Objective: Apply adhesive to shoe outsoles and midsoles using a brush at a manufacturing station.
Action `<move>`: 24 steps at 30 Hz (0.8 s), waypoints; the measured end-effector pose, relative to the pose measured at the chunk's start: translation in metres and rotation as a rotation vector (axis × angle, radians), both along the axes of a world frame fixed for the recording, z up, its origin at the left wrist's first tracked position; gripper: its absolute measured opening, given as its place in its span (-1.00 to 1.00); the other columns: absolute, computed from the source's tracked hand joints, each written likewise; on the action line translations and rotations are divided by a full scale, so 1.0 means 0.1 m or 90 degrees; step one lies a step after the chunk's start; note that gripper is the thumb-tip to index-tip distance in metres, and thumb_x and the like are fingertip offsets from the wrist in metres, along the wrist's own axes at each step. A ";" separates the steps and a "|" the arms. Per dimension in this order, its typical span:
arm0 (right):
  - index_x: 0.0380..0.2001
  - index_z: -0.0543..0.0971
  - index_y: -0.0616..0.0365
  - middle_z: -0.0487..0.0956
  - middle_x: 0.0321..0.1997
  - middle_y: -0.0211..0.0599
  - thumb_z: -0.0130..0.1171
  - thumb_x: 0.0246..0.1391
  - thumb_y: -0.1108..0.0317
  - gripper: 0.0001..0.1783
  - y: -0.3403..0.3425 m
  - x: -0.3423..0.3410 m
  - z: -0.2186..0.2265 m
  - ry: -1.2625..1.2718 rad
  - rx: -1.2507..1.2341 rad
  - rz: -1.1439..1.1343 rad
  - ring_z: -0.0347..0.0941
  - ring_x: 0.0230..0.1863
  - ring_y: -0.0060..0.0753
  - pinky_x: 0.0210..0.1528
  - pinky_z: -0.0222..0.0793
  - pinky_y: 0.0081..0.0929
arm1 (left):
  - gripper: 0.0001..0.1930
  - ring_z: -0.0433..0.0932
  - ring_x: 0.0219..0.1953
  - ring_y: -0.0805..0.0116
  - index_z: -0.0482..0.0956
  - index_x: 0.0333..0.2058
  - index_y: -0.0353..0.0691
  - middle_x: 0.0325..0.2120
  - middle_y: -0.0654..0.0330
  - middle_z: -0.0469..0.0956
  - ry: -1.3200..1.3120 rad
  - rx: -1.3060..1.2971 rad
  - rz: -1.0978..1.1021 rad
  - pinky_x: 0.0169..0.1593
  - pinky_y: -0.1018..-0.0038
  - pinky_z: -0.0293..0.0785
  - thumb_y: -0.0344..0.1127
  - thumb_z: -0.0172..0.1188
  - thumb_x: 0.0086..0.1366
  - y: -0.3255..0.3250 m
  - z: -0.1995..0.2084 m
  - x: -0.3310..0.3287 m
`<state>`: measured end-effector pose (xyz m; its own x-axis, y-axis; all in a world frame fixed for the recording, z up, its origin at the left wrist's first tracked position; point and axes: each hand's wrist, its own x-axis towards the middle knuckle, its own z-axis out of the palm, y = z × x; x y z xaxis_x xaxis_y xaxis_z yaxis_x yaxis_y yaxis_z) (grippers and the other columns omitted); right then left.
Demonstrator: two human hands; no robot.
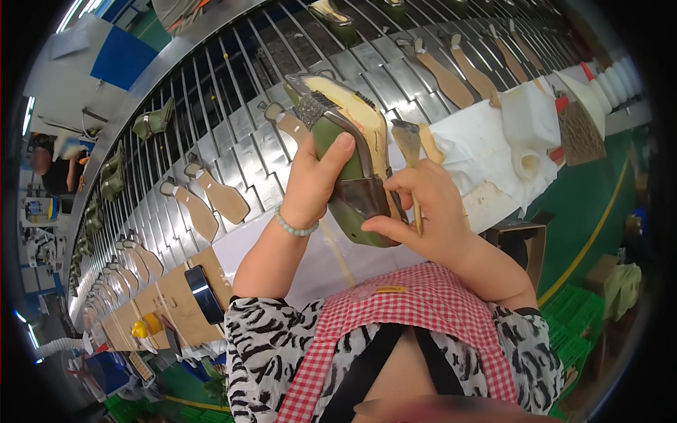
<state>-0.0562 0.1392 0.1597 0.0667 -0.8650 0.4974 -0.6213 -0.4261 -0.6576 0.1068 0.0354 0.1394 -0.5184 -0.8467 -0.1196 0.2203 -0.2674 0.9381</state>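
A shoe upper on a green last (352, 151) is held up in front of me, tilted, its pale yellowish underside facing right. Glittery trim and a dark brown strip run along its side. My left hand (310, 180), with a beaded bracelet at the wrist, grips its left side, thumb across the green face. At the lower end, the thumb and fingertips of my right hand (430, 208) pinch the dark brown edge. The same hand has a flat brush (407, 141) between its fingers, bristles up and the thin wooden handle pointing down.
Tan soles (218, 194) with straps lie along the slatted metal conveyor (247, 42), several more at right. Green lasts (151, 121) stand at left. A white plastic container (530, 120) rests on white sheeting at right. A dark phone (203, 292) lies on cardboard at lower left.
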 end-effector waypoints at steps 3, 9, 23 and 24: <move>-0.35 0.45 0.08 0.34 -0.55 -0.44 0.52 -0.36 0.21 -0.50 -0.07 -0.03 -0.01 0.007 -0.010 -0.033 0.22 -0.54 -0.47 -0.45 0.10 -0.48 | -0.54 0.47 -0.17 0.46 0.41 -0.03 -0.31 -0.17 0.20 0.50 -0.023 -0.005 -0.008 -0.08 0.51 0.42 -0.08 0.18 0.25 0.01 -0.02 -0.04; -0.28 0.42 0.12 0.35 -0.44 -0.45 0.48 -0.29 0.39 -0.51 -0.11 -0.12 -0.03 -0.058 0.001 -0.141 0.21 -0.46 -0.60 -0.39 0.16 -0.66 | -0.53 0.49 -0.18 0.45 0.40 -0.03 -0.33 -0.19 0.20 0.51 0.013 0.031 -0.004 -0.08 0.51 0.43 -0.07 0.17 0.26 0.01 -0.07 -0.02; -0.06 0.44 0.28 0.47 -0.46 -0.33 0.03 0.08 0.59 -0.69 0.25 -0.47 -0.08 -0.160 -0.018 -0.177 0.40 -0.45 -0.52 -0.32 0.32 -0.62 | -0.36 0.52 -0.08 0.34 0.36 0.07 -0.20 -0.06 0.18 0.50 0.245 0.189 0.003 0.00 0.36 0.47 0.21 0.04 0.24 -0.57 -0.19 0.27; -0.02 0.44 0.29 0.47 -0.45 -0.32 0.01 0.11 0.57 -0.67 0.26 -0.49 -0.10 -0.163 -0.014 -0.164 0.41 -0.45 -0.52 -0.31 0.33 -0.62 | -0.34 0.51 -0.06 0.31 0.35 0.09 -0.17 -0.05 0.18 0.50 0.260 0.184 0.018 0.02 0.35 0.46 0.24 0.04 0.22 -0.71 -0.20 0.34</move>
